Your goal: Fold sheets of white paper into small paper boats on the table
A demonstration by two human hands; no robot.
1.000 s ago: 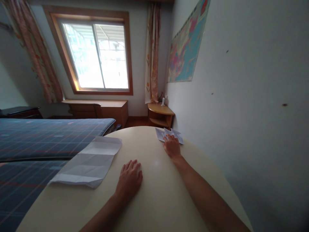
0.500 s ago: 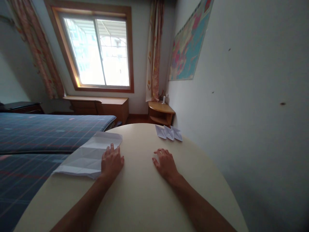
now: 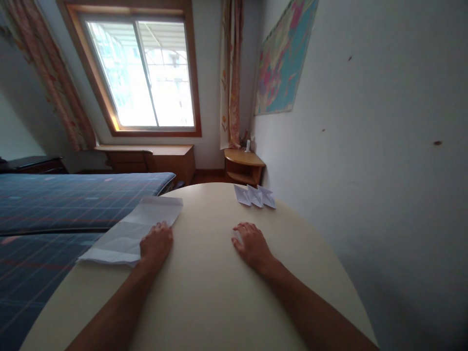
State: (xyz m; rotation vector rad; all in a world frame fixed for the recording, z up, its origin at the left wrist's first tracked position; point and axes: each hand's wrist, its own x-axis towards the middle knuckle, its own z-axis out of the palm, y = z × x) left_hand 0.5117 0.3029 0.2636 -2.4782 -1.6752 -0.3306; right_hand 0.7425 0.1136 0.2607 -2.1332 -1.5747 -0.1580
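My left hand [image 3: 156, 242] rests on the near right edge of a creased white paper sheet [image 3: 131, 231] that lies on the left side of the round cream table [image 3: 212, 292]. Its fingers curl down onto the paper. My right hand [image 3: 252, 245] lies flat on the bare tabletop near the middle, fingers slightly spread, holding nothing. Three small folded white paper shapes [image 3: 255, 196] sit in a row at the table's far edge, beyond my right hand and apart from it.
A bed with a blue plaid cover [image 3: 66, 200] runs along the table's left side. A white wall [image 3: 365, 146] stands close on the right with a map [image 3: 280, 63]. A small wooden corner stand [image 3: 243, 165] and a low desk [image 3: 153, 158] sit under the window.
My right hand left the folded paper shapes and drew back to the table's middle. My left hand slid left onto the edge of the creased sheet.
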